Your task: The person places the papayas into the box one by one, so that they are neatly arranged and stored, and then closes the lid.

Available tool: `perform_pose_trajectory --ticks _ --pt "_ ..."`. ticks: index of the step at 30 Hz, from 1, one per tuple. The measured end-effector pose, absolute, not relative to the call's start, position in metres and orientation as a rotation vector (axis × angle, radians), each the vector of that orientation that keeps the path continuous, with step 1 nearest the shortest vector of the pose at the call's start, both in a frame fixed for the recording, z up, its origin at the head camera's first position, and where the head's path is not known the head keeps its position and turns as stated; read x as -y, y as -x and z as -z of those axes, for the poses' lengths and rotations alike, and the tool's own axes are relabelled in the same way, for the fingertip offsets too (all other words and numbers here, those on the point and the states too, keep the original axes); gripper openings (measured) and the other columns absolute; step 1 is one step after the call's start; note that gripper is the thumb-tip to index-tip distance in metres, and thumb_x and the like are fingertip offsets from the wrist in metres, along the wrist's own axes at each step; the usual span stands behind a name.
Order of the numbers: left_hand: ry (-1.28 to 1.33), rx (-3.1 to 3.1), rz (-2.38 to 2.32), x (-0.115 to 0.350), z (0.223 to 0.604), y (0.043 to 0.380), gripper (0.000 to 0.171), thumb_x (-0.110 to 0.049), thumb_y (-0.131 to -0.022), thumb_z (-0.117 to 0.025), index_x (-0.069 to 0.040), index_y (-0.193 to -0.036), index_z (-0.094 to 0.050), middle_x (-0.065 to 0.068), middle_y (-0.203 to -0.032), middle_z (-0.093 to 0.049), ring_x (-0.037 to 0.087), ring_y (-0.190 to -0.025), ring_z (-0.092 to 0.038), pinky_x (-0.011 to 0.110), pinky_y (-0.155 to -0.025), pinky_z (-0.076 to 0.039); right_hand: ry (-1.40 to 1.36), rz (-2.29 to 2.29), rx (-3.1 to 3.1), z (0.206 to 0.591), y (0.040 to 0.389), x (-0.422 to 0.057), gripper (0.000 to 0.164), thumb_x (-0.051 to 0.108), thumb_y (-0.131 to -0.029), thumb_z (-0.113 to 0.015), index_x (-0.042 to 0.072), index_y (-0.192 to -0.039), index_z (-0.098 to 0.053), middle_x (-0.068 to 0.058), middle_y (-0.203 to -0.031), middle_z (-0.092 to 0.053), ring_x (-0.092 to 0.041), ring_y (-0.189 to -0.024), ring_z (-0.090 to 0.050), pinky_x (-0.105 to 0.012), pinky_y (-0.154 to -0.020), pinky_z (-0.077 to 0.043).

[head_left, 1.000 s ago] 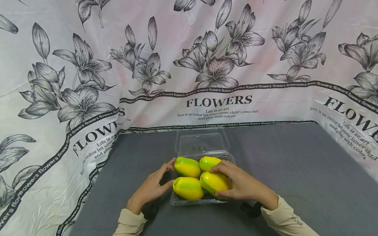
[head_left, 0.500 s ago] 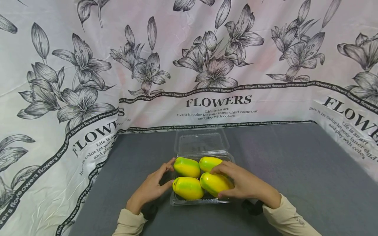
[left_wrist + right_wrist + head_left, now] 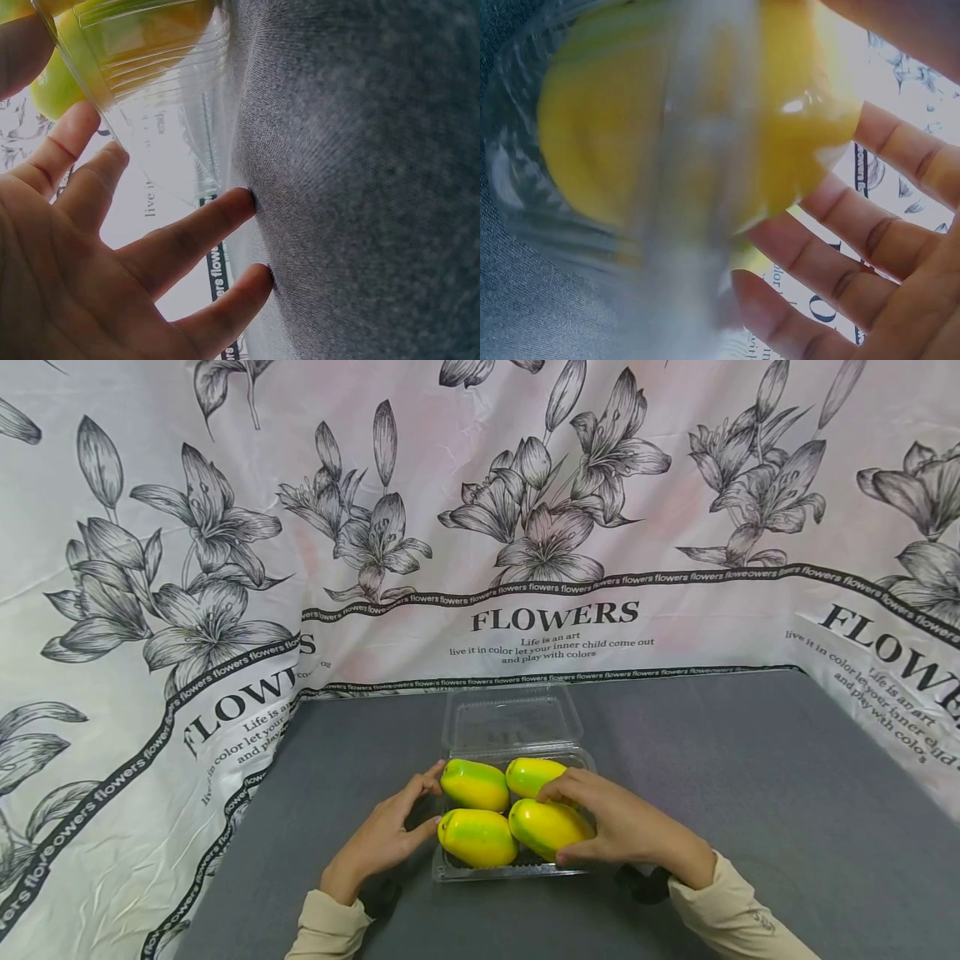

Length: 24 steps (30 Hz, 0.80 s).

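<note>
A clear plastic clamshell box [image 3: 504, 874] lies unfolded on the grey tabletop, holding several yellow-green mangoes. Against its left side is my left hand [image 3: 381, 837], thumb near the front-left mango [image 3: 477, 838] and fingers near the back-left mango [image 3: 475, 785]. In the left wrist view, the left hand's [image 3: 112, 240] fingers are spread; two tips meet the cloth and others meet the box rim. My right hand [image 3: 626, 827] spans the front-right mango [image 3: 549, 828] with thumb and fingers. The right wrist view shows its fingertips on that mango [image 3: 802, 142]. The back-right mango [image 3: 531, 776] is partly hidden by the right hand.
The box's transparent lid [image 3: 513, 718] lies back toward the rear of the table. A grey cloth [image 3: 735, 760] covers the tabletop. White flower-printed curtains [image 3: 555, 635] enclose the back and both sides. Dark straps [image 3: 643, 885] show under the wrists.
The right hand and its thumb have shifted slightly to the right, and the front-right mango has settled marginally. The left hand and the box look the same.
</note>
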State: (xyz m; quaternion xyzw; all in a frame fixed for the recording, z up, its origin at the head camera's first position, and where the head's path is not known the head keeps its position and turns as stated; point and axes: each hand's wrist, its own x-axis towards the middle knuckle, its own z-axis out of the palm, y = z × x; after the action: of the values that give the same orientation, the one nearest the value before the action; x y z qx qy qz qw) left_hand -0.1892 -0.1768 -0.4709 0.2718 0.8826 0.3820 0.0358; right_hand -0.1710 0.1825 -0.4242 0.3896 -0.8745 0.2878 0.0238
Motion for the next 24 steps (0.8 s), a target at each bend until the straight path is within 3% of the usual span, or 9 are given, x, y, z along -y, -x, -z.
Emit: perform_pose_trajectory --ticks 5,10,17,24 --pt "-0.821 -2.707 -1.171 0.177 0.47 0.189 0.038 -0.04 -0.101 -0.062 -0.018 -0.129 -0.048 -0.001 -0.169 -0.027 0.037 -0.144 -0.047 0.065 -0.113 -0.039 -1.207 -0.902 2.669 0.423 0.172 -0.185 0.059 0.042 -0.077 -0.089 0.018 -0.126 -0.064 0.007 -0.12 -0.064 -0.011 -0.106 -0.059 -0.033 -0.092 -0.054" --pt "-0.818 -2.706 -1.174 0.177 0.47 0.189 0.038 -0.041 -0.101 -0.062 -0.018 -0.128 -0.048 -0.001 -0.169 -0.027 0.037 -0.144 -0.047 0.065 -0.113 -0.039 -1.186 -0.958 2.671 0.42 0.174 -0.189 0.052 0.041 -0.085 -0.083 0.014 -0.126 -0.065 0.002 -0.115 -0.064 -0.015 -0.099 -0.06 -0.036 -0.087 -0.055" --pt "-0.82 -2.702 -1.183 0.177 0.471 0.189 0.037 -0.04 -0.102 -0.062 -0.019 -0.128 -0.048 0.001 -0.169 -0.027 0.038 -0.143 -0.048 0.066 -0.112 -0.039 -1.049 -0.953 2.745 0.413 0.176 -0.2 0.047 0.044 -0.09 -0.077 0.02 -0.128 -0.066 0.003 -0.121 -0.068 -0.017 -0.102 -0.059 -0.04 -0.086 -0.054" --pt "-0.814 -2.718 -1.168 0.177 0.472 0.19 0.036 -0.04 -0.101 -0.062 -0.021 -0.128 -0.048 -0.001 -0.169 -0.028 0.037 -0.142 -0.049 0.064 -0.112 -0.041 -0.943 -0.891 2.766 0.408 0.179 -0.21 0.048 0.043 -0.091 -0.076 0.017 -0.13 -0.068 0.003 -0.123 -0.07 -0.018 -0.11 -0.061 -0.047 -0.092 -0.054"
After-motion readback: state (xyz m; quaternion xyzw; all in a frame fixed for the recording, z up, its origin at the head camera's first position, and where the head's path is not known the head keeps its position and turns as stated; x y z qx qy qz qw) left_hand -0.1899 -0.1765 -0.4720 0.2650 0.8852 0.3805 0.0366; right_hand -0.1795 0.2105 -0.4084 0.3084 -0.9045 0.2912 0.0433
